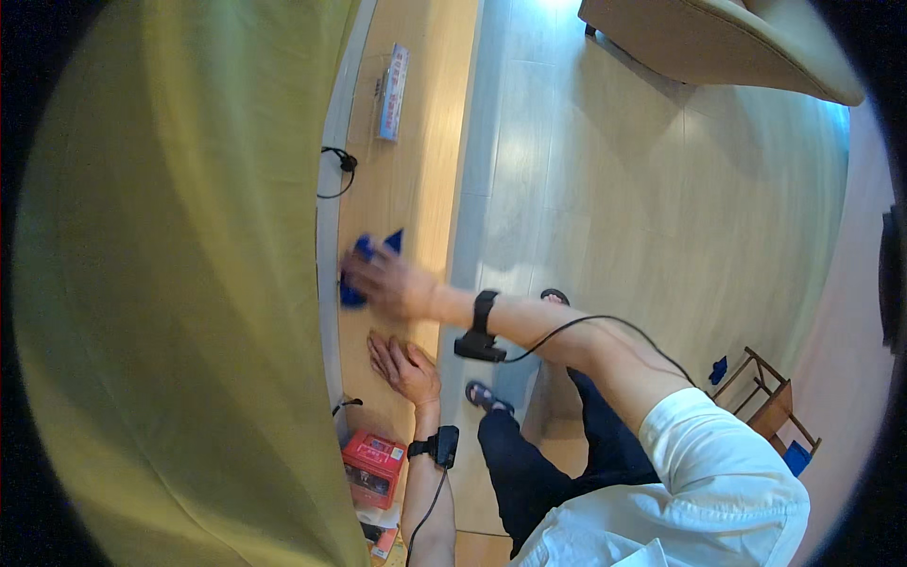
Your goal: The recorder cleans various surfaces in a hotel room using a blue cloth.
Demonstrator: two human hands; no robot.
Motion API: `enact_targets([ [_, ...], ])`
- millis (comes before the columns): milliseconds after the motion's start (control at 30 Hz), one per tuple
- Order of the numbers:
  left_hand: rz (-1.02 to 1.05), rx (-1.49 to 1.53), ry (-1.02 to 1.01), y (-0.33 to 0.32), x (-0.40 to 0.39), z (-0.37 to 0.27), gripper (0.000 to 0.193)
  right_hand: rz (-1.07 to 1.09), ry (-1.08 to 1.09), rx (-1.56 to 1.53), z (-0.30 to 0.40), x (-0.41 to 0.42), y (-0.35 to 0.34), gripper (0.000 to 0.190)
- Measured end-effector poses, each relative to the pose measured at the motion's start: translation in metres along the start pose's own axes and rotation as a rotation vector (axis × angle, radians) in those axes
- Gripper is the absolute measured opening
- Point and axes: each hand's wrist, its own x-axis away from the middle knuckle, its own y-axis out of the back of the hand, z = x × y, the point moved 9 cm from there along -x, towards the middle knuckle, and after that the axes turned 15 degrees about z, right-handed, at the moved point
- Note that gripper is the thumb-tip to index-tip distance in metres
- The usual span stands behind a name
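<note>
Blurred by motion, my right hand lies spread over a dark blue cloth on a light wooden ledge. Parts of the cloth stick out beyond my fingers; the rest is hidden under the hand. My left hand rests on the same ledge, close to my right one, its fingers stretched out and holding nothing. Each wrist carries a black strapped device with a cable.
A yellow-green curtain hangs along the ledge. On the ledge are a clear stand with a printed strip, a black cable and a red box. An upholstered chair and a small wooden stool stand farther off.
</note>
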Motion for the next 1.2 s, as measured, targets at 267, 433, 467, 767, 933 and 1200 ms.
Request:
enact_targets([
  [267,0.006,0.008,-0.023,0.005,-0.005,-0.012,0.037,-0.029,0.064,-0.128,-0.048,0.001,0.035,0.049],
  [433,0.002,-0.019,-0.063,0.007,-0.016,-0.022,0.032,0.062,-0.011,-0.137,-0.113,0.026,0.077,0.048],
  [467,0.012,-0.044,-0.057,0.006,-0.014,-0.02,0.031,0.078,-0.026,-0.081,-0.123,0.027,0.083,0.049],
  [767,0.113,0.106,0.304,0.008,-0.05,-0.038,0.034,0.066,-0.181,-0.031,-0.29,0.008,0.159,0.047],
  [933,0.048,1.037,0.528,-0.012,-0.184,-0.131,0.044,0.009,-0.369,0.081,-0.423,-0.018,0.2,0.053],
  [1200,-0.183,1.424,1.091,-0.02,-0.298,-0.149,0.046,-0.018,-0.564,0.21,-0.541,-0.057,0.25,0.052],
])
